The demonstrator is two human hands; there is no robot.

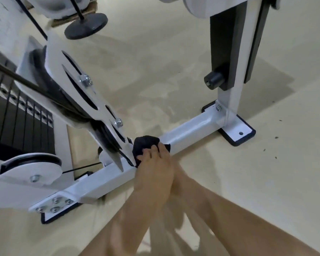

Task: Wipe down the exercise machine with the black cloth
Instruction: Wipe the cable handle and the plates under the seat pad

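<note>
1. The black cloth (146, 143) sits bunched on top of the exercise machine's white base bar (192, 130), hard against the pointed tip of the slotted pulley bracket (92, 100).
2. The left hand (153, 167) lies over the cloth, fingers curled onto it and pressing it to the bar. The right hand (176, 170) is tucked behind the left, so I cannot tell its grip.
3. Judged step: wiping the base bar at the bracket joint.
4. Beyond the grip, the bar runs bare to the upright post (227, 100). The next move likely calls for a pressed slide that way, with the fingers kept off the bracket tip.
</note>
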